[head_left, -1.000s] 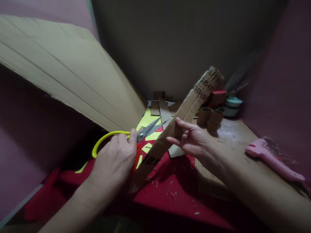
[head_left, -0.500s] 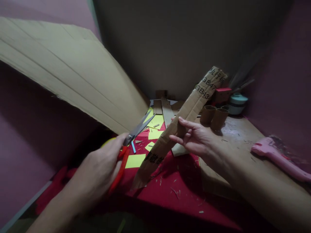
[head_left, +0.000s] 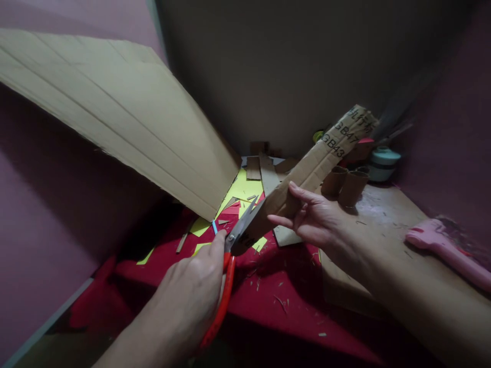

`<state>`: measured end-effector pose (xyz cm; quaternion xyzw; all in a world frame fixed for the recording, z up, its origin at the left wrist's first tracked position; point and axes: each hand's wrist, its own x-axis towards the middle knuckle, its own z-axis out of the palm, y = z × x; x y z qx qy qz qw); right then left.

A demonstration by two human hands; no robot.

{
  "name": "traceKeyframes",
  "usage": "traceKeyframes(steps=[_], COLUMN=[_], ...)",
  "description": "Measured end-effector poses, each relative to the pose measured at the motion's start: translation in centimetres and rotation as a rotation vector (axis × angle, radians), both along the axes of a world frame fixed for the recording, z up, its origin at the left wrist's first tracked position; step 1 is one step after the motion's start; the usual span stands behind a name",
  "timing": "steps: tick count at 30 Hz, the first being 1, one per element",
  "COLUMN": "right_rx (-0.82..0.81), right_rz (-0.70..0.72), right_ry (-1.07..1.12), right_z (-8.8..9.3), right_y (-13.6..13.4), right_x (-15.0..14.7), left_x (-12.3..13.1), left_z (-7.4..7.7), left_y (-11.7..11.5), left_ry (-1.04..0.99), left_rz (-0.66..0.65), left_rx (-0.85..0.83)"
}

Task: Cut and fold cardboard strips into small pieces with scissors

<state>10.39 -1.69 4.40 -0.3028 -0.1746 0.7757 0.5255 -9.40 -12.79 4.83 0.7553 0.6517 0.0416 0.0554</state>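
Note:
My left hand [head_left: 195, 291] grips a pair of scissors [head_left: 229, 271] by its red handles, with the blades parted and pointing up to the right. The blades lie against the lower part of a long cardboard strip [head_left: 297, 191]; whether the strip sits between them I cannot fully make out. Black printed characters run across the strip's upper end. Thumb and fingers of my right hand [head_left: 316, 217] pinch the strip near its middle, and it slants up to the right. Beneath it, yellow paper pieces [head_left: 247, 184] and cardboard scraps lie on a red cloth [head_left: 284, 322].
A large cardboard sheet [head_left: 126, 107] leans in from the left. At the right stand cardboard tubes [head_left: 353, 186] and a teal container [head_left: 384, 162]. A pink tool, perhaps a glue gun [head_left: 441, 245], lies near the right wall. Cardboard pieces [head_left: 253, 167] lie at the back.
My left hand has brought the scissors right, onto the cardboard strip's lower part. The strip has shifted slightly right in the view and stays in my right hand.

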Motion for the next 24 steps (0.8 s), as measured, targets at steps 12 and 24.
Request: traceKeyframes(steps=[12,24], right_rx=[0.015,-0.036], right_rz=[0.012,-0.022], right_ry=[-0.014,-0.009], right_z=[-0.4,-0.7], right_y=[0.2,0.3], right_x=[0.2,0.1], left_x=[0.2,-0.7], left_z=[-0.6,-1.7], left_y=[0.5,0.7], left_ry=[0.059,0.13], left_rz=[0.01,-0.049], left_rx=[0.056,0.094])
